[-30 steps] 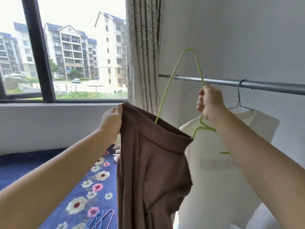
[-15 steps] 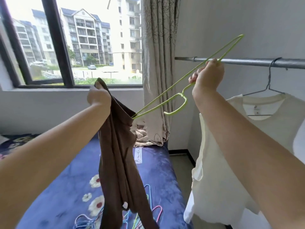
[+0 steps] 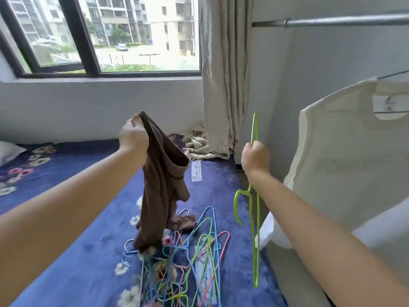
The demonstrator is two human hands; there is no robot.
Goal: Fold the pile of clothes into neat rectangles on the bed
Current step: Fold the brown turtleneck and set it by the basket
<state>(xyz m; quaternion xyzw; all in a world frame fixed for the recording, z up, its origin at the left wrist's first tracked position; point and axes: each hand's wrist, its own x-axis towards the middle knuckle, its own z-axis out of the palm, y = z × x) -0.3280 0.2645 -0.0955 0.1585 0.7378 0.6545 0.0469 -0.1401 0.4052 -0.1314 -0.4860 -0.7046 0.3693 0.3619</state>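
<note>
Far left, a white pillow [image 3: 8, 150] lay at the edge of the bed [image 3: 84, 258], which carried a dark blue cover printed with pale flowers. Above it stood a dark-framed window [image 3: 88, 41] showing apartment blocks. The left hand [image 3: 132, 135] was raised over the bed, its fingers curled and pinching the top hem of a brown garment [image 3: 161, 185]. The garment hung downward in loose vertical folds, its opening gaping just below the hand, its lower end bunched and touching the bed. It was unfolded and showed no rectangular shape. Beneath and to the right of its lower end lay a tangled heap of wire hangers [image 3: 190, 251] in blue, pink, green and yellow, resting directly on the bed cover. A white label [image 3: 195, 172] lay on the cover farther back, near crumpled patterned fabric [image 3: 199, 145] at the foot of a grey curtain [image 3: 223, 74]. To the right, the right hand [image 3: 254, 159] was closed in a fist round a green wire hanger [image 3: 254, 218], held upright and edge-on, its hook pointing left below the wrist. It hung above the bed's right edge, apart from the heap. Far right, a cream T-shirt [image 3: 343, 173] hung on a dark hanger under a metal rail [image 3: 332, 21]. No containers appeared.
</note>
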